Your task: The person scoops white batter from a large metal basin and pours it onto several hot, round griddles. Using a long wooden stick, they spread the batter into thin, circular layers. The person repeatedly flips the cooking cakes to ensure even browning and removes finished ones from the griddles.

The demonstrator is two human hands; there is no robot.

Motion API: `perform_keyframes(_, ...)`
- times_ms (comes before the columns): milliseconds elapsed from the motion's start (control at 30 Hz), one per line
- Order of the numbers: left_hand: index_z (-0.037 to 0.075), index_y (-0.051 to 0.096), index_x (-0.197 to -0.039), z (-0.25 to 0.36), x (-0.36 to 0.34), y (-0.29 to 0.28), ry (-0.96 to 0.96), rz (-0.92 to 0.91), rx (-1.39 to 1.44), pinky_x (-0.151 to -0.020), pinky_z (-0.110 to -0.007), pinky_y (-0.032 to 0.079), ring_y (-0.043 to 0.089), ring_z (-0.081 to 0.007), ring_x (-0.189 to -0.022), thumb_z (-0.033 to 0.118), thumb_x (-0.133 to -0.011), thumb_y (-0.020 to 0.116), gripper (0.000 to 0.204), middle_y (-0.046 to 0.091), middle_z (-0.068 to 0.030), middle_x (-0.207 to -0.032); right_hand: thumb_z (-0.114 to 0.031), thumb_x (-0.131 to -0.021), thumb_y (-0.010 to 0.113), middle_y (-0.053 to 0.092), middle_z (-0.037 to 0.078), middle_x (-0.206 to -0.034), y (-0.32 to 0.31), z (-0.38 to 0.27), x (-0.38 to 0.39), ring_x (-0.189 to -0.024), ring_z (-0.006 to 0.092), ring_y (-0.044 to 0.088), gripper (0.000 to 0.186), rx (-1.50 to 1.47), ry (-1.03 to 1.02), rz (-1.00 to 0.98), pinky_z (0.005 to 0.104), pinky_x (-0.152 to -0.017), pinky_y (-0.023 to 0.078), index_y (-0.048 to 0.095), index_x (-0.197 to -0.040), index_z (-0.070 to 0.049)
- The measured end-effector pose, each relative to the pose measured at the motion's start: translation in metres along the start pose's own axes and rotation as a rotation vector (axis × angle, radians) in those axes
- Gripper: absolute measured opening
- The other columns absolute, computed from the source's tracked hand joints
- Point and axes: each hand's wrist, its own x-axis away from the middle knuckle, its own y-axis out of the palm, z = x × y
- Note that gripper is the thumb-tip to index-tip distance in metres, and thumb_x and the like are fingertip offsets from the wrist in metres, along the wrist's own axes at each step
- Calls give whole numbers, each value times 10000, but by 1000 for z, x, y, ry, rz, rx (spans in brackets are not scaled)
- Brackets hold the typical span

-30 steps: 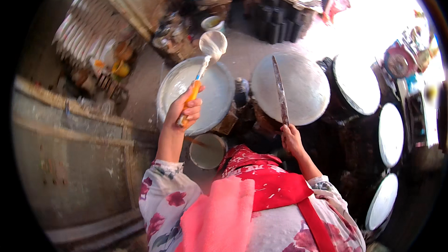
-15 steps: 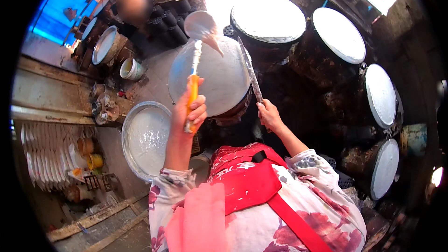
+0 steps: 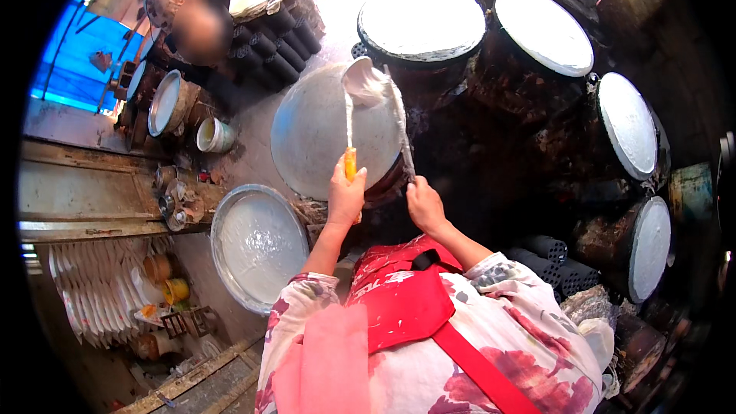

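My left hand (image 3: 346,199) is wrapped round the orange handle of a long ladle (image 3: 351,129). The ladle's bowl, carrying thick white batter (image 3: 370,89), is over the far part of a round griddle (image 3: 307,138). In my closed right hand (image 3: 426,205) is a long, narrow flat blade (image 3: 403,126), coated with pale residue. Its far end lies beside the ladle bowl, and batter is next to it; whether they touch I cannot tell. Left of my left forearm stands a wide metal basin (image 3: 215,249) of white batter.
More round griddles with white tops (image 3: 422,23) curve round the far and right sides. Black perforated coal cylinders (image 3: 280,50) are stacked at the far left, near a seated person (image 3: 172,0). A white bucket (image 3: 215,136) is on the floor. More coal (image 3: 544,257) lies at my right.
The ladle has swung right, and its bowl now meets or nearly meets the blade's far end. My left hand moved right and lower; my right hand shifted slightly left. The view has shifted too.
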Motion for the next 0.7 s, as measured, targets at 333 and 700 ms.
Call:
perform_keyframes(333,55,330,-1369,-18,-27,-39,14,72,-523,-770,-452,485,602,-407,-904,144,-805,622,641,610,-254,-1015,-177,-893,416,632,259,-791,-17,-26,-38,-784,407,635,218,277,-59,-36,490,-697,495,499,-898,24)
perform_keyframes(700,110,344,-1381,-16,-23,-81,-201,120,-645,-789,-448,470,595,-401,-939,190,-830,609,616,605,-241,-1051,-141,-865,409,644,253,-850,-24,-51,-77,-807,390,648,236,371,-110,-172,459,-710,516,555,-882,43)
